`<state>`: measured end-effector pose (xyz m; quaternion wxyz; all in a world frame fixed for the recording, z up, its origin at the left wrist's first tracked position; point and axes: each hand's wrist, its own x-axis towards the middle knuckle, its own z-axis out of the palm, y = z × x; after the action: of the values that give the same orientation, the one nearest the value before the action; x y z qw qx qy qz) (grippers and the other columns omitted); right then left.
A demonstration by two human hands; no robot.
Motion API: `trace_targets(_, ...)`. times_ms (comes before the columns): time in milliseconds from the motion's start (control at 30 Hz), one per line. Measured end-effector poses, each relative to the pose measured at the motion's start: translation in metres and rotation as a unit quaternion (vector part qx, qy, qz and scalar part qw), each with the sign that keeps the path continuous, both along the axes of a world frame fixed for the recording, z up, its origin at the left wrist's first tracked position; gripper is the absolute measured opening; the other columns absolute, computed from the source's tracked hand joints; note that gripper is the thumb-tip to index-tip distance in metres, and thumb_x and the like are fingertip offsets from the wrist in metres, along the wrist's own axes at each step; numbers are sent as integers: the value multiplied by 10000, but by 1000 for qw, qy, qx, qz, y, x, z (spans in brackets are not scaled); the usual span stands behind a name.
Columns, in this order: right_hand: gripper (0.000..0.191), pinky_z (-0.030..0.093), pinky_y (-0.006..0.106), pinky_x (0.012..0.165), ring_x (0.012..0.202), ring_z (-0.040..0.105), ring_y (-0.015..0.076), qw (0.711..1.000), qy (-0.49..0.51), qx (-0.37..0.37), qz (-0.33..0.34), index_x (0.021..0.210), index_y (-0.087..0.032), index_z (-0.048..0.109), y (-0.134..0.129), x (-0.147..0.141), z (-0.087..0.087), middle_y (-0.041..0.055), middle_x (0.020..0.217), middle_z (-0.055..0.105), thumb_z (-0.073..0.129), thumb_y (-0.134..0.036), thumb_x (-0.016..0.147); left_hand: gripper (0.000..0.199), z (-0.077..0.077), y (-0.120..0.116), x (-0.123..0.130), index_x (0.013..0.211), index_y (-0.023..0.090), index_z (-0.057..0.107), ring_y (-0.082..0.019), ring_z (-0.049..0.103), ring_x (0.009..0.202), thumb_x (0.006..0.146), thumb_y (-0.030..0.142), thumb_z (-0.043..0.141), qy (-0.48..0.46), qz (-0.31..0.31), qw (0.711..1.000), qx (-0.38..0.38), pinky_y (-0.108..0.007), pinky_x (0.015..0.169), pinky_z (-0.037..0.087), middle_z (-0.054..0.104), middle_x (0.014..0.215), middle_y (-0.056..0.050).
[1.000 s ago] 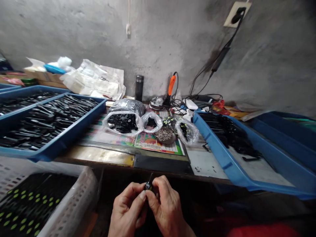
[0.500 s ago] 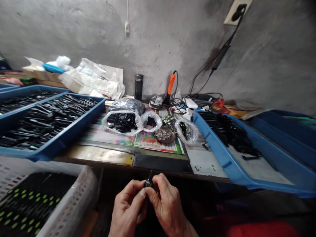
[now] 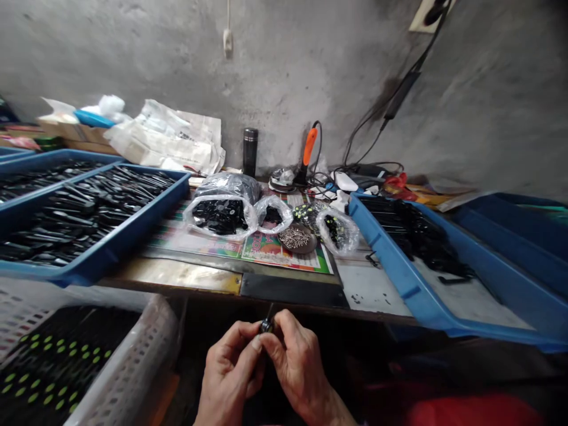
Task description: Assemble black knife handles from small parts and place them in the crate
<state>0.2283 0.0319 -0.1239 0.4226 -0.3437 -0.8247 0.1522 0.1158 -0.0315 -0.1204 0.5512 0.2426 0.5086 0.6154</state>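
Observation:
My left hand (image 3: 233, 367) and my right hand (image 3: 298, 364) meet in front of the table edge, at the bottom middle. Thumbs and fingertips of both are pinched on one small black plastic part (image 3: 265, 325), with a thin dark end pointing away from me. Most of the part is hidden by the fingers, so its exact kind does not show. On the table beyond lie an open bag of black pieces (image 3: 219, 216), a smaller bag (image 3: 271, 216), a dish of small metal screws (image 3: 295, 238) and a bag of black and yellow-green pieces (image 3: 337, 231).
At left a blue tray (image 3: 95, 269) holds many long black parts. Below it stands a white basket (image 3: 128, 361) of black parts with yellow-green spots. Another blue tray (image 3: 399, 284) is at right. An orange-handled tool (image 3: 309, 147) and a dark flask (image 3: 250, 152) stand near the wall.
The view has shifted slightly, so the table and wall sit a little higher. Both hands keep nearly the same pinch on the small black part.

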Motion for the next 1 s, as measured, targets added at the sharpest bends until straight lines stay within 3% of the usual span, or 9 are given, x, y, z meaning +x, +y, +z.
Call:
trace_targets(67,464,395,210,502,537,557,121,1000,0,1,9,790,-190,505,-1,2,0,-3,653,541,334,-545,1035,429,-1,0,-1,865,150,668,-54,380,440,706,528,796,-5,2,1000,-3,-143,398,276,457,524,49)
trace_targets(333,338,379,221,510,516,538,116,999,-19,36,-13,763,-198,464,-3,2,-3,-14,632,531,384,-364,1046,429,-7,-3,-1,870,147,654,-46,367,430,734,536,775,-13,-17,1000,4,-143,396,268,452,517,53)
trace_targets(567,334,359,197,462,481,508,101,999,17,-35,-10,702,-212,408,-6,0,-10,-39,577,469,418,-344,1009,439,-5,-5,1,856,138,652,-47,368,441,737,544,769,2,-19,1000,-4,-146,401,262,444,519,52)
trace_targets(700,360,358,186,438,460,491,95,993,45,-109,-12,685,-216,397,-6,-4,-14,-49,557,456,427,-389,1000,447,-7,-4,1,852,132,645,-42,359,442,735,545,769,6,-14,1000,-5,-148,403,272,436,531,57)
trace_targets(900,415,444,183,487,522,572,119,988,42,-143,34,799,-212,576,-3,10,-15,-29,634,585,443,-561,979,375,0,-2,-1,857,134,622,-38,375,394,742,460,766,-2,-15,1000,0,-147,380,285,490,496,55)
trace_targets(1000,375,424,184,420,445,533,116,987,11,-160,-11,828,-235,613,2,24,-25,-41,599,590,508,-578,936,314,1,-3,-7,874,123,614,-41,394,367,717,353,759,3,-14,1000,-7,-148,364,299,528,482,43)
